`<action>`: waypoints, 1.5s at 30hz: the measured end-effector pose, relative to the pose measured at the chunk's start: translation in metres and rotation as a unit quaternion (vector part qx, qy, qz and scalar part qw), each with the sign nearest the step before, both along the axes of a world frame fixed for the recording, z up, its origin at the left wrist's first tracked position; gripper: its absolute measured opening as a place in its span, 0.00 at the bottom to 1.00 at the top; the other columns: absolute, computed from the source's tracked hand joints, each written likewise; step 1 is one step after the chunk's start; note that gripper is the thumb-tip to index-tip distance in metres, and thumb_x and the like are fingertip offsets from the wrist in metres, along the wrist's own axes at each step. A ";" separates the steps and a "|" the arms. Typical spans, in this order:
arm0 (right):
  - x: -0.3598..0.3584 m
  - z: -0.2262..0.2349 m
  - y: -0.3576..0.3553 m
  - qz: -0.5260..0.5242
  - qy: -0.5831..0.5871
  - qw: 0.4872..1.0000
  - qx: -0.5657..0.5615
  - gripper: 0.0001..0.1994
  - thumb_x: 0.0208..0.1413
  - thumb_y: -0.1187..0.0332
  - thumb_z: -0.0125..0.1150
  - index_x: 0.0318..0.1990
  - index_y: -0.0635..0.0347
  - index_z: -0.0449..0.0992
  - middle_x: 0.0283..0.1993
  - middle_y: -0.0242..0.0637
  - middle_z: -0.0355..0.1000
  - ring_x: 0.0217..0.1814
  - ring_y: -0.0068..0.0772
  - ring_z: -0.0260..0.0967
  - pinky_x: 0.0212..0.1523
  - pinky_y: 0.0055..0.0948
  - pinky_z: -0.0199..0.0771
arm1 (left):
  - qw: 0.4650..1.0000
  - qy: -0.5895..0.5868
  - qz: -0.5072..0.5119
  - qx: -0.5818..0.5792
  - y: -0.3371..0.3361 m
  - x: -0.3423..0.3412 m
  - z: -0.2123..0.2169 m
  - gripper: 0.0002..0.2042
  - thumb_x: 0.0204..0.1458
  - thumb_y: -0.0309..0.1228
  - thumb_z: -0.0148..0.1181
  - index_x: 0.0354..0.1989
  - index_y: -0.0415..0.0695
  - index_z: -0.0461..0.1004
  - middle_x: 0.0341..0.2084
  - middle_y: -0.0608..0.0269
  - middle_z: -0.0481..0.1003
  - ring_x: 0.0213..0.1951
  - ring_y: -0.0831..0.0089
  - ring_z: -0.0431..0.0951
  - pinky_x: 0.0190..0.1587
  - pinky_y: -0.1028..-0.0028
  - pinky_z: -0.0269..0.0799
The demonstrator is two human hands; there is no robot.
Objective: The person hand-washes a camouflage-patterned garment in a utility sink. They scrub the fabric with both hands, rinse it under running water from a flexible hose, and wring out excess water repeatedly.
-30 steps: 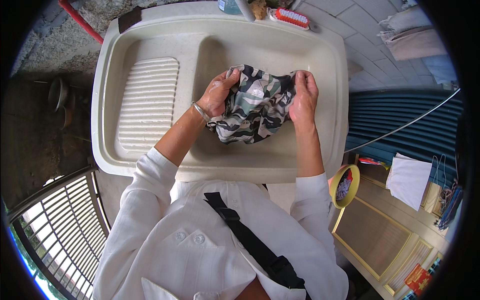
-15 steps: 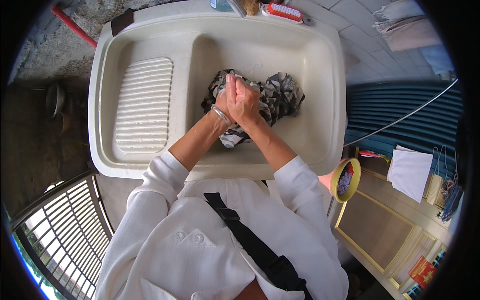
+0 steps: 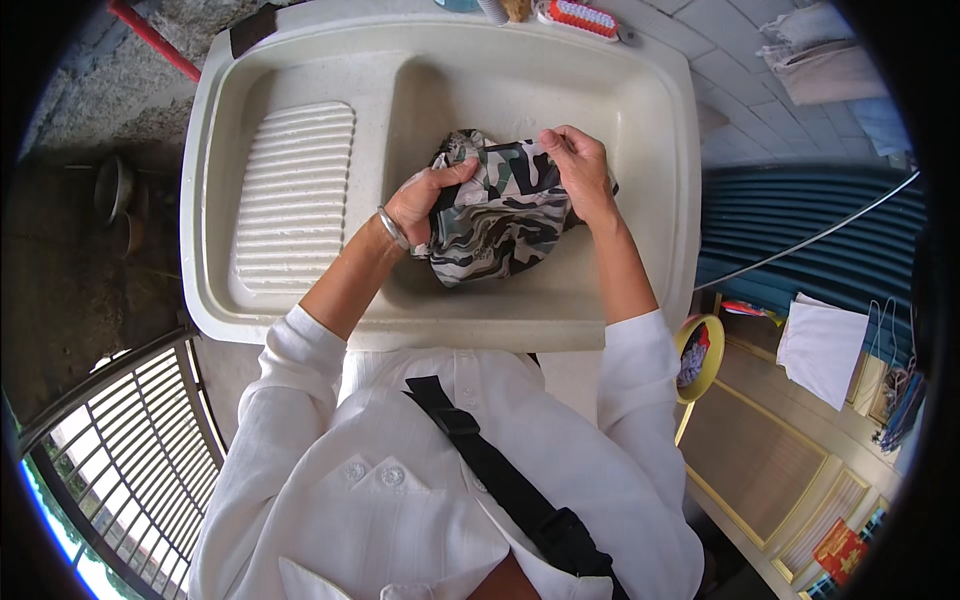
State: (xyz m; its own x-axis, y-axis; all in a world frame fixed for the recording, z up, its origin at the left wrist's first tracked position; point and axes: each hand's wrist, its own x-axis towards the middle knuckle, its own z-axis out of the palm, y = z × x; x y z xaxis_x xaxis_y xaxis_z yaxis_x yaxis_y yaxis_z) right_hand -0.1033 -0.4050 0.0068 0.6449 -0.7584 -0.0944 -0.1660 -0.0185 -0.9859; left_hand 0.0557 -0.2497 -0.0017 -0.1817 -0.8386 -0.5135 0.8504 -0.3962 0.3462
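Note:
A camouflage-patterned cloth garment in grey, black, white and green is held up in the basin of the cream laundry sink. My left hand, with a silver bangle at the wrist, grips its left side, thumb on top. At the upper right edge my right hand pinches the fabric between thumb and fingers. The cloth is stretched between the two hands and hangs in folds below. Its kind of garment cannot be made out, and some of the fingers are hidden behind it.
A ribbed washboard is built into the sink's left side. On the far rim lies a red-and-white scrubbing brush, beside a grey hose end. A yellow-rimmed bucket with cloth inside stands right of the sink. A white cloth hangs farther right.
My hands were pressed together over the bunched garment. They have moved apart, and the cloth is now spread open between them.

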 end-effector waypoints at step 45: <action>0.000 -0.053 0.037 0.089 -0.148 0.918 0.357 0.50 0.50 0.31 0.43 0.68 0.63 0.41 0.73 0.42 0.35 0.74 0.31 0.32 0.68 0.28 0.35 | 0.995 -0.014 0.061 -0.074 -0.029 -0.040 -0.013 0.30 0.59 0.56 0.35 0.55 0.42 0.66 0.48 0.58 0.72 0.48 0.66 0.74 0.51 0.63 0.70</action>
